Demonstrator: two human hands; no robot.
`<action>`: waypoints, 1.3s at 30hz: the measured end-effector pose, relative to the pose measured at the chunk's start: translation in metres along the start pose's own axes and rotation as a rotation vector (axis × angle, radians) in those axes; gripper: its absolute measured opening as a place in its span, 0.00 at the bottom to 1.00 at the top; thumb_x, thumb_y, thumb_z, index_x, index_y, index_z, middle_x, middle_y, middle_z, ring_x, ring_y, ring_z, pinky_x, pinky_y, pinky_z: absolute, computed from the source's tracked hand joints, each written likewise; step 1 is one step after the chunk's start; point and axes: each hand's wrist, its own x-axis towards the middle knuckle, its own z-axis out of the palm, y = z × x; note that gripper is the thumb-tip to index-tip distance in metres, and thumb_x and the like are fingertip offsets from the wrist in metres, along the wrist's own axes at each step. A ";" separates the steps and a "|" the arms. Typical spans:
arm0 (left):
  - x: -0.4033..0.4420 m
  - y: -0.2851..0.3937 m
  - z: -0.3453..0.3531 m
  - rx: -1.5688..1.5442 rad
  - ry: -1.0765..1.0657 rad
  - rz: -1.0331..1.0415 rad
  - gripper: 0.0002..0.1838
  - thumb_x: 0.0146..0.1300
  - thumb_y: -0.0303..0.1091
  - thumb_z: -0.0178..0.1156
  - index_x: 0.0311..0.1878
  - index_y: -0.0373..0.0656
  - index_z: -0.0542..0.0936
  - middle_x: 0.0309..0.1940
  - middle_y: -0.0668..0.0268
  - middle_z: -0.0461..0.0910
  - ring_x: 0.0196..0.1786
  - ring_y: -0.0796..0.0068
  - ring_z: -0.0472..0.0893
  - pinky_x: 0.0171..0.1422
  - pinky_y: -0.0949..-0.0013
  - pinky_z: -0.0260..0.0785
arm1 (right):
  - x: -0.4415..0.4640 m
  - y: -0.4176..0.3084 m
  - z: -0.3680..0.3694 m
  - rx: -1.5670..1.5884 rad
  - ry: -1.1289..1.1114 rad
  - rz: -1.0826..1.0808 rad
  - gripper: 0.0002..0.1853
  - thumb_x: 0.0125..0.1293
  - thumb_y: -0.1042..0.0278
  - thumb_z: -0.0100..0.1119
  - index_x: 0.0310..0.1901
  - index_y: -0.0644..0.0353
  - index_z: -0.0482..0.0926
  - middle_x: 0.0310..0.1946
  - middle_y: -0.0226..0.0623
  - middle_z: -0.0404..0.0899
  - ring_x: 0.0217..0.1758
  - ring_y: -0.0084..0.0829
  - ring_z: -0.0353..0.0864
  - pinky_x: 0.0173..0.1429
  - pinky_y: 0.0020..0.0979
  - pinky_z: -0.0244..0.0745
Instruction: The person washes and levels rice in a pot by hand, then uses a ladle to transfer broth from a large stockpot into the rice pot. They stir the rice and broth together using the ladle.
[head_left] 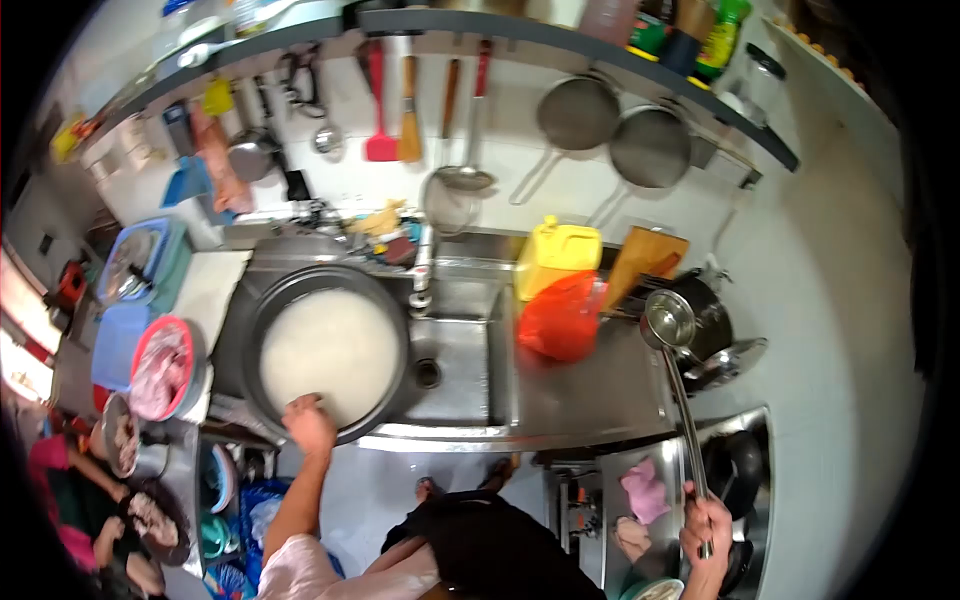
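A large dark basin (252, 350) full of cloudy white liquid sits at the left of the steel sink. My left hand (310, 424) is at the basin's near rim, its fingers curled over the edge. My right hand (706, 528) is closed around the handle of a long metal ladle (684, 405), low on the right. The ladle's round bowl points away from me, over or beside a dark pot (708, 312) at the back right of the counter.
An orange-red bag (560, 318) and a yellow jug (562, 258) stand right of the sink bowl (450, 370). Utensils and strainers (650, 148) hang on the wall. Raw meat fills a pink-rimmed bowl (163, 368) at left. A co-worker's hands (112, 530) are at lower left.
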 end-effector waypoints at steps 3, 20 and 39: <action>-0.001 -0.005 0.003 0.011 0.022 0.050 0.14 0.57 0.27 0.61 0.46 0.49 0.84 0.50 0.62 0.83 0.60 0.55 0.76 0.62 0.50 0.64 | -0.010 0.027 0.023 -0.002 -0.010 0.081 0.19 0.75 0.73 0.45 0.63 0.71 0.71 0.21 0.27 0.67 0.11 0.17 0.63 0.12 0.25 0.57; -0.006 -0.001 -0.003 -0.141 0.193 -0.068 0.14 0.55 0.29 0.65 0.47 0.50 0.85 0.50 0.66 0.82 0.61 0.59 0.74 0.65 0.54 0.64 | 0.085 0.118 0.193 -0.641 -0.408 0.364 0.17 0.71 0.76 0.53 0.59 0.70 0.75 0.18 0.27 0.67 0.11 0.15 0.59 0.14 0.23 0.54; -0.007 -0.003 -0.001 -0.172 0.183 -0.100 0.13 0.57 0.30 0.62 0.46 0.50 0.86 0.48 0.67 0.83 0.59 0.61 0.75 0.64 0.55 0.64 | 0.133 0.163 0.278 -1.027 -0.596 0.267 0.15 0.71 0.74 0.59 0.57 0.66 0.74 0.23 0.28 0.72 0.14 0.16 0.65 0.18 0.21 0.59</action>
